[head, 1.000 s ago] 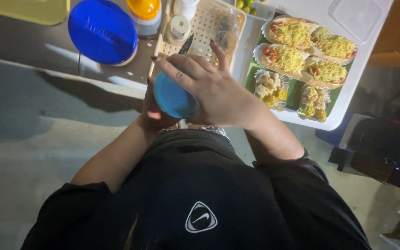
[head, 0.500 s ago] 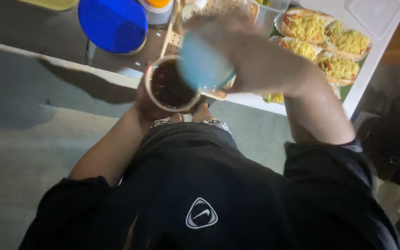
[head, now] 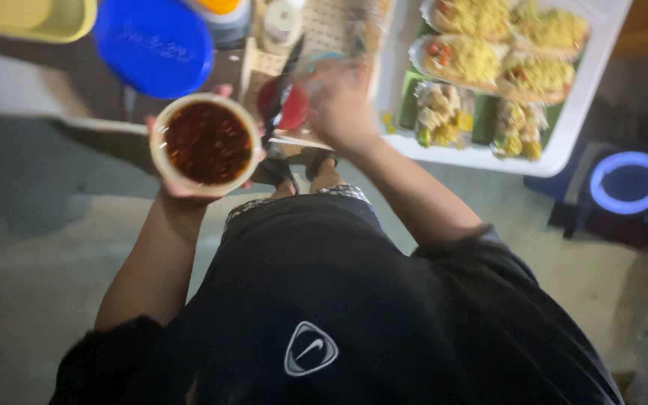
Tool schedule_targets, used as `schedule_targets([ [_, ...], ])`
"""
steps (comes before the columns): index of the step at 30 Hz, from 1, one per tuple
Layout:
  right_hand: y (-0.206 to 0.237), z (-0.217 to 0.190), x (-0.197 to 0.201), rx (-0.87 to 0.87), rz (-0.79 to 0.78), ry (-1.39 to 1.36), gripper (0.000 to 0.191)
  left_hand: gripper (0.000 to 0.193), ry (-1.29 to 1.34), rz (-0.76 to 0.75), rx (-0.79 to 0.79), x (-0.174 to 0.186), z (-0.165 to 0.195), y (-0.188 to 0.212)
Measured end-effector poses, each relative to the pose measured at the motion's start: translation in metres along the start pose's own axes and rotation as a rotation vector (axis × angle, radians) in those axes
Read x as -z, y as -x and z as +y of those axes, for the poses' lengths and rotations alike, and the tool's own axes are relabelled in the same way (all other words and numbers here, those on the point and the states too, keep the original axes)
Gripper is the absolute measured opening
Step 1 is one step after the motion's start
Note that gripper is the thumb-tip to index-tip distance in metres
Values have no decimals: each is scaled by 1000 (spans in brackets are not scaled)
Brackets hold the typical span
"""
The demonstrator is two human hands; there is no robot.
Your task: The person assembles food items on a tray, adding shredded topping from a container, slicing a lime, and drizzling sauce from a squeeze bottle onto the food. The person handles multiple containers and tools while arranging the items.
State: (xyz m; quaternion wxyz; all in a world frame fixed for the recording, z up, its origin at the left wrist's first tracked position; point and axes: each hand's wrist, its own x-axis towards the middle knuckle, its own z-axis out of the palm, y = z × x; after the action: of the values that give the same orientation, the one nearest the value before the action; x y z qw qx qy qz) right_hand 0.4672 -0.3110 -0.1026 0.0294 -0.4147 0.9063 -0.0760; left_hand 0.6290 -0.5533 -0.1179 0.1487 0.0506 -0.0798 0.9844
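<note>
My left hand (head: 181,187) holds an open round jar (head: 205,142) filled with a dark red, seedy paste, lifted in front of the table edge. My right hand (head: 339,101) is blurred and reaches over a perforated tray (head: 324,30) on the table, next to a red round thing (head: 285,105) and a dark slim utensil (head: 283,79) that leans across it. A pale blue rim shows at the fingertips. I cannot make out whether this hand grips anything.
A large blue lid (head: 155,45), a yellow container (head: 31,15) and an orange-capped bottle (head: 223,11) stand at the back left. A white tray (head: 575,112) at the right carries filled breads and snacks on green leaves. A blue ring (head: 628,184) lies on the floor.
My right hand took the pale blue lid off the jar and moved it away to the table. The jar's red contents now show, and my left hand has shifted the jar left.
</note>
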Motion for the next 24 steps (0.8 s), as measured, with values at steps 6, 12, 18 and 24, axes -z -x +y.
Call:
schedule_targets([
  [6, -9, -21, -14, 442, 66, -87, 42, 92, 136, -49, 62, -7, -8, 2],
  [12, -2, -1, -1, 608, 318, -4, 41, 93, 192, -68, 114, -11, -16, -8],
  [18, 56, 17, 34, 566, 406, -432, 40, 93, 99, -40, 152, -22, -28, -25],
  [24, 157, 75, 34, 231, 522, -1000, 30, 97, 81, 45, 209, -25, -63, -58],
])
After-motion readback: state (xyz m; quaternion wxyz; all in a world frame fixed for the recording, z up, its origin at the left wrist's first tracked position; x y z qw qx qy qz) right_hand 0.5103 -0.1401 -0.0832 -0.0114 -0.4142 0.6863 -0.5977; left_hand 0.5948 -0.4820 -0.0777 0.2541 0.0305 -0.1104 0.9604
